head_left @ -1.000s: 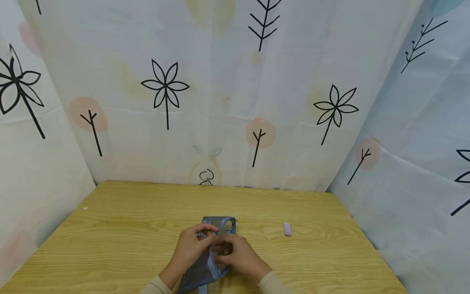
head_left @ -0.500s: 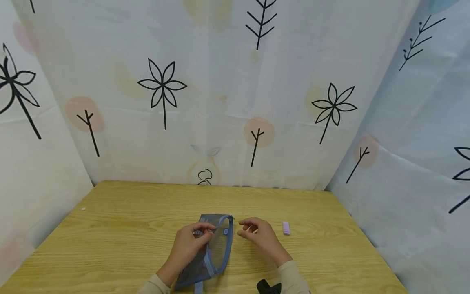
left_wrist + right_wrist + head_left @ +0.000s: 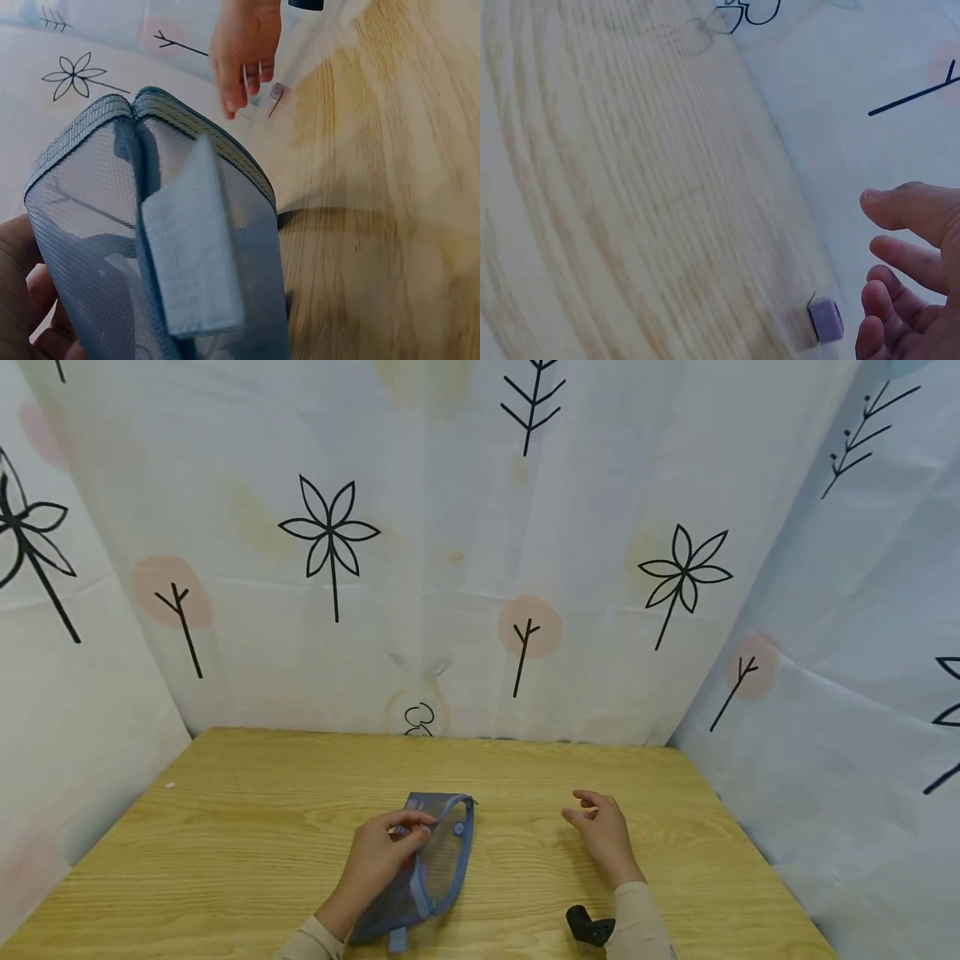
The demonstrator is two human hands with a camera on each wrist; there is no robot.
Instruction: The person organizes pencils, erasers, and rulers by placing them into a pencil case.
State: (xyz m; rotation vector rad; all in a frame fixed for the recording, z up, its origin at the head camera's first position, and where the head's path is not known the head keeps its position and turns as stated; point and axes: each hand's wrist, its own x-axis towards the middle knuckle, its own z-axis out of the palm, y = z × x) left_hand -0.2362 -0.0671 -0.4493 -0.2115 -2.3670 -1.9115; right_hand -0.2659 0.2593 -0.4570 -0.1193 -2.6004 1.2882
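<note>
A blue mesh zip pouch (image 3: pixel 384 906) lies at the front middle of the table, its zipped mouth spread apart. My left hand (image 3: pixel 378 853) pinches the upper edge of that mouth between thumb and fingers. In the left wrist view the pouch (image 3: pixel 97 225) fills the middle, with a pale fabric tab (image 3: pixel 196 255) on its end. Out to the right, my right hand (image 3: pixel 606 837) is over the table with relaxed, parted fingers and nothing in them. A small purple block (image 3: pixel 826 321) lies just by those fingers in the right wrist view; the hand hides it in the head view.
The wood-grain table (image 3: pixel 285 802) is bordered by patterned cloth walls (image 3: pixel 427 568) at the back and sides. A tiny white scrap (image 3: pixel 170 785) lies near the left back corner. A black device (image 3: pixel 590 927) sits by the right wrist.
My right hand has come out of the pouch's mouth and moved right, to the purple block, covering it in the head view. The left hand still holds the pouch edge.
</note>
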